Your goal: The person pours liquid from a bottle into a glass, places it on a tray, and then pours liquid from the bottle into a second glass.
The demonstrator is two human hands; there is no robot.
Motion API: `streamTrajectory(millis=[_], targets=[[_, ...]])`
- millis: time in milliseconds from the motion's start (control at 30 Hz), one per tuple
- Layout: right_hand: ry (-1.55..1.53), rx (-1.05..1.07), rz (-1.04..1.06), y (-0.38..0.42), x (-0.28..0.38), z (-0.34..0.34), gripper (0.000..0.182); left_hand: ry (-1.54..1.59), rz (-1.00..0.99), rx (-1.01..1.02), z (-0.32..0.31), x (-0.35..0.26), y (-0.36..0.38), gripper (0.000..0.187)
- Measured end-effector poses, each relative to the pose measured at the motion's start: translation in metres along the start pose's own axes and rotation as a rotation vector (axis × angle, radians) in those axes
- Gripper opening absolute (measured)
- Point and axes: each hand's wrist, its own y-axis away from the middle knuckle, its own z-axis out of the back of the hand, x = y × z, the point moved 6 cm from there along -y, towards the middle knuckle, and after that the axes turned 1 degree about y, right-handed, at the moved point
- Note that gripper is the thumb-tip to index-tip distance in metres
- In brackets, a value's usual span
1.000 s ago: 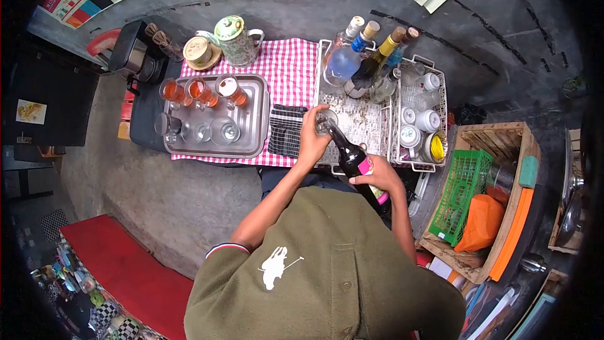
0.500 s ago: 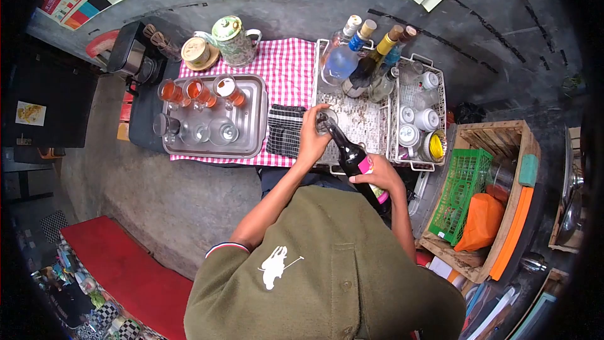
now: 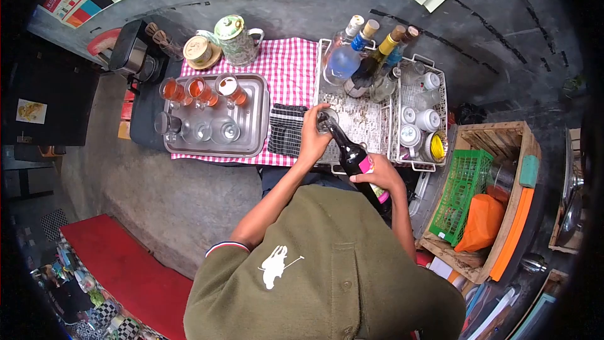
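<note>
My left hand [image 3: 314,135] is closed round a clear glass [image 3: 332,114] near the front of the white wire rack. A dark bottle [image 3: 353,157] with a pink label lies tilted in my right hand [image 3: 381,174], whose fingers wrap its lower body. The bottle's neck points up and left, its mouth overlapping the glass in this view. Left of my left hand is a folded black-and-white checked cloth [image 3: 286,131]. Farther left, a metal tray [image 3: 255,127] bears glass mugs of reddish drink [image 3: 202,90] and clear glasses [image 3: 225,130].
Corked bottles [image 3: 365,74] stand at the back of the white rack [image 3: 371,127]. A second wire basket [image 3: 420,167] to its right holds white cups [image 3: 410,135]. A green floral teapot [image 3: 238,44] sits at the back. At right is a wooden crate [image 3: 525,141] with a green basket [image 3: 462,192].
The camera view has shifted very slightly. Both hands, the glass and the tilted bottle keep nearly the same positions.
</note>
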Motion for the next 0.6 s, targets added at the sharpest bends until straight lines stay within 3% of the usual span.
streamTrajectory(millis=[600], targets=[[0.006, 0.008, 0.0, -0.001, -0.0017, 0.0001, 0.054, -0.054, -0.031, -0.003, -0.0008, 0.0015, -0.0025, 0.066]])
